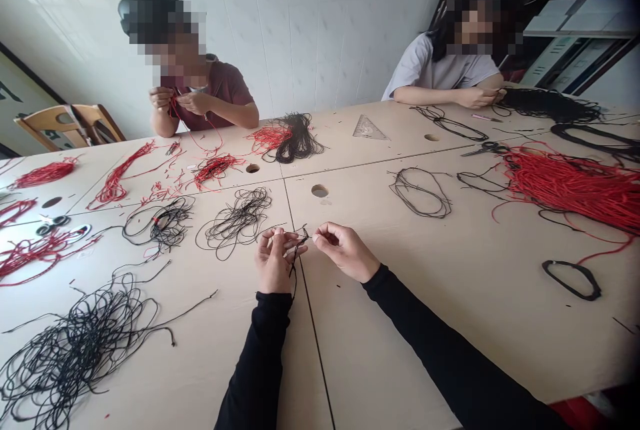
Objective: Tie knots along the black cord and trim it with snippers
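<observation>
two hands in black sleeves (265, 340) meet above a pale table (410, 337), both at one knotted black cord (293, 277). the left hand (276, 260) pinches it between thumb and fingers, the other fingers partly spread; the right hand (345, 250) is just beside, thumb and forefinger pressed together on a thin strand of the same cord (the very tip is too small to make out). the knotted part sits between the two hands, and a length of it hangs down past the left wrist, near the dark seam (319, 350) between the tabletop panels.

to the left of the left hand lies a loose black coil (240, 213), and farther left a black bundle (165, 230) with a bit of red on it. a large black tangle (87, 343) spreads over the near left of the table. beyond the hands is a round hole (320, 191), with a thin black loop (429, 213) to its right. a flat black ring (594, 282) lies well apart on the right, nearer than a heap of red cords (580, 183). across the table, one person in a dark red shirt (227, 87) holds red cord (173, 108); another wears a light shirt (415, 60).
</observation>
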Available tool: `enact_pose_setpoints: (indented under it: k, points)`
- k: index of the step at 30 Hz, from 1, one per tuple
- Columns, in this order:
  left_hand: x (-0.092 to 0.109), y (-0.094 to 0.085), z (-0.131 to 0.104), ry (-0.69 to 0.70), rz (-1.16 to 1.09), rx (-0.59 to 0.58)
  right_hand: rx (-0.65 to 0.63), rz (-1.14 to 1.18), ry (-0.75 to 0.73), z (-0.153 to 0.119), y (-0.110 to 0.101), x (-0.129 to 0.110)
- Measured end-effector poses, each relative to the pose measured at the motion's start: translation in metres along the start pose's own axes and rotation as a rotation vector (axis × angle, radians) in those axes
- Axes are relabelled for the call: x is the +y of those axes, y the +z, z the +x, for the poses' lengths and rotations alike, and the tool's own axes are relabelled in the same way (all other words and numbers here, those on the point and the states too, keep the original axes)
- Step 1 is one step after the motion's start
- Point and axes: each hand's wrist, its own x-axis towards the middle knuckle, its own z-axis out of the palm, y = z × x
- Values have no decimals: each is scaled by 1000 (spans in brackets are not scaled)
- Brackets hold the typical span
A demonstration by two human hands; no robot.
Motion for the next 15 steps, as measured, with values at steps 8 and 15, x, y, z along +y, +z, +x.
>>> enact_pose_setpoints:
  k: [8, 15]
  points:
    - [-3, 4, -6, -230, 103, -262, -4, 57, 21, 1, -1, 2]
    - [-4, 5, -6, -100, 173, -207, 11, 17, -11, 1, -1, 0]
